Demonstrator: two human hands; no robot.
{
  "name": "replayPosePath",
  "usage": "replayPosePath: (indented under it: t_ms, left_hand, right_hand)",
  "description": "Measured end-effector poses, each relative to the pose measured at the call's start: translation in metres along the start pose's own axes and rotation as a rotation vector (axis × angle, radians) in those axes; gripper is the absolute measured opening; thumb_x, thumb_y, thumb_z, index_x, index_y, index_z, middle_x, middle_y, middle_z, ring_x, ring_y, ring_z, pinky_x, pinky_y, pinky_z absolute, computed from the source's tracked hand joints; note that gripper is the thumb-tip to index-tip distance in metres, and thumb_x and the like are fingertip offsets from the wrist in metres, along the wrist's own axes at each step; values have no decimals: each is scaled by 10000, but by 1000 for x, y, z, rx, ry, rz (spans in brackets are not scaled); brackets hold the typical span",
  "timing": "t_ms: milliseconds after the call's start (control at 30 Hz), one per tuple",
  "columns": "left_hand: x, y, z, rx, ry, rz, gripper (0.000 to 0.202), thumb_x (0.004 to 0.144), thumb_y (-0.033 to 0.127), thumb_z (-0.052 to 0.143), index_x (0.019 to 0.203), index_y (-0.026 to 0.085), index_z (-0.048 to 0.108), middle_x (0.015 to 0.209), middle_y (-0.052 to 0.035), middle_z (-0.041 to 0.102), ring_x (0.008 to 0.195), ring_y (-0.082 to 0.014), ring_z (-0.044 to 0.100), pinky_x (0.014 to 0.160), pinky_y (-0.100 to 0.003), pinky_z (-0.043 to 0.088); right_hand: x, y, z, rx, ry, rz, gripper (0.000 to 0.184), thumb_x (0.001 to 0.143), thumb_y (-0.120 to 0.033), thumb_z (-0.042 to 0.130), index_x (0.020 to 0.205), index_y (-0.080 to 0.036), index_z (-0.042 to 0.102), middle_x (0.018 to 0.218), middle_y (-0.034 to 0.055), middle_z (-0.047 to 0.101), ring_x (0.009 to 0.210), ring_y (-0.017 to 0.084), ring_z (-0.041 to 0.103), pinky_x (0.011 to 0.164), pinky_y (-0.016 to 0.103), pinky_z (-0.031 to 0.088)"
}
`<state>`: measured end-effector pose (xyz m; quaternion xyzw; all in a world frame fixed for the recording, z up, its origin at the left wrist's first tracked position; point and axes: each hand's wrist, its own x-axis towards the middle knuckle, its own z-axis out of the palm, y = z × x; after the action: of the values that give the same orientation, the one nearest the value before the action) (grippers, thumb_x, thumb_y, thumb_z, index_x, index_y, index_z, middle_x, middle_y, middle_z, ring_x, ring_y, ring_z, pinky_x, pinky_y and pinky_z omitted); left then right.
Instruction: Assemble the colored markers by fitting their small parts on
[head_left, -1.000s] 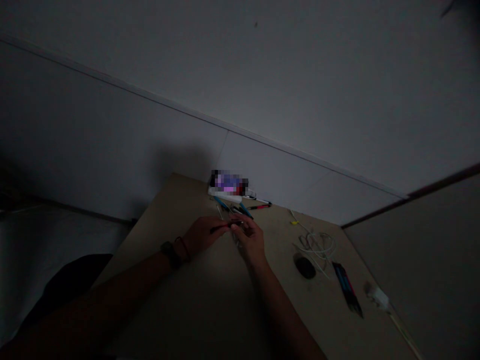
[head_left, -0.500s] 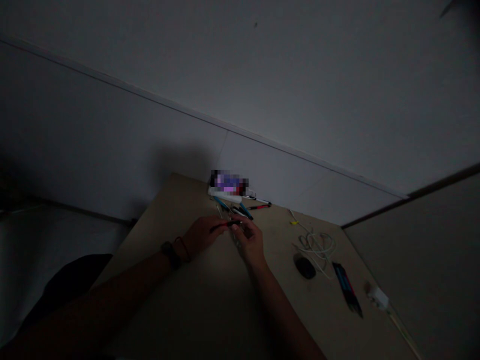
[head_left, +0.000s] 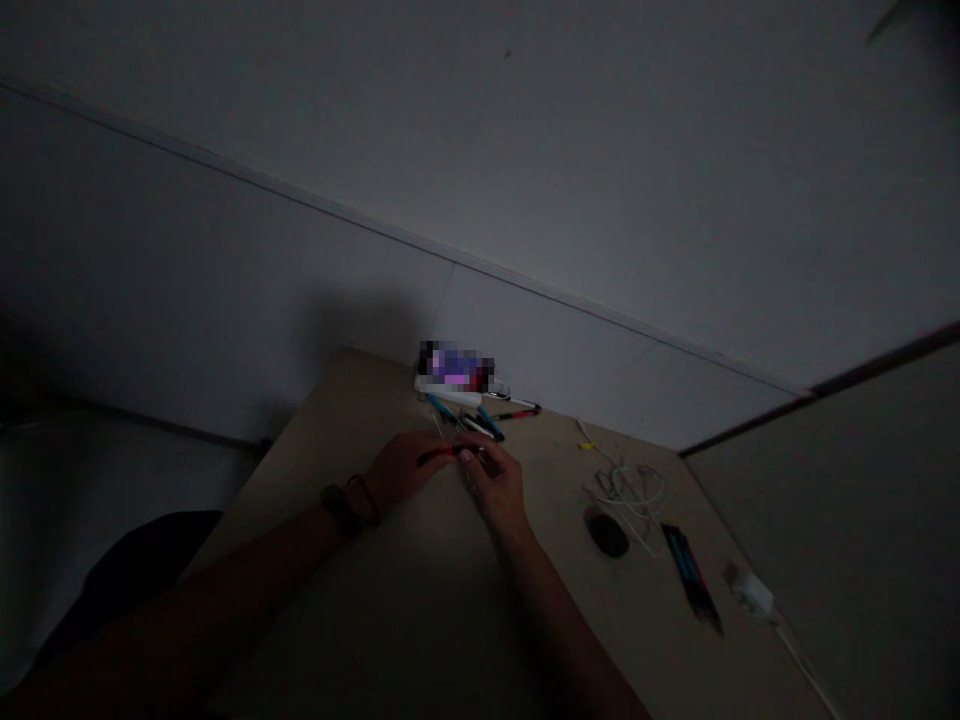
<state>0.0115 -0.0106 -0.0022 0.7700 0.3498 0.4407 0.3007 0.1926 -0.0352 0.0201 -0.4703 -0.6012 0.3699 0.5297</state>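
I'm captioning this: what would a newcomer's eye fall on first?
Probably the bright purple pixelated patch, at the far edge of the desk by the wall. Nearer, the left hand and right hand hold a red-and-black pen. To their right lie a coiled white cable and dark mouse.

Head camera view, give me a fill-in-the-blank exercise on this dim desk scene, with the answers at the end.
1. The left hand and right hand hold a slim red-and-black ____.
2. The broad dark wristband is on the ____ wrist.
3. The small tag on the looped white cable is coloured ____.
4. In the picture, the dark oval computer mouse lies to the ____ of both hands.

Missing words: pen; left; yellow; right.
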Motion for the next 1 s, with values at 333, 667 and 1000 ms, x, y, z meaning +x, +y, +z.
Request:
replayPosePath:
  t_ms: [333,667,1000]
  left_hand:
    - [2,0,-2,2,-16,-26,212,967,357,633,975,212,788,896,-47,763,833,-189,692,776,-297,508]
    - [0,-2,-1,2,20,-77,209,948,376,657,970,221,796,858,-37,756,789,-184,677,740,-290,497]
    - [0,0,-1,17,43,-72,161,934,342,683,945,222,790,898,-33,769,816,-182,686,756,-292,504]
  right_hand:
    - [0,7,3,-63,80,40,319,807,-508,772,918,-211,740,912,67,745,857,219,684,780,349,550]
    - [-1,11,3,-31,63,98,304,816,-503,761,858,-204,724,795,31,711,712,181,632,670,310,512]
    - [1,9,0,3,4,102,298,815,-490,762,966,-234,783,779,24,710,660,161,602,625,292,477]
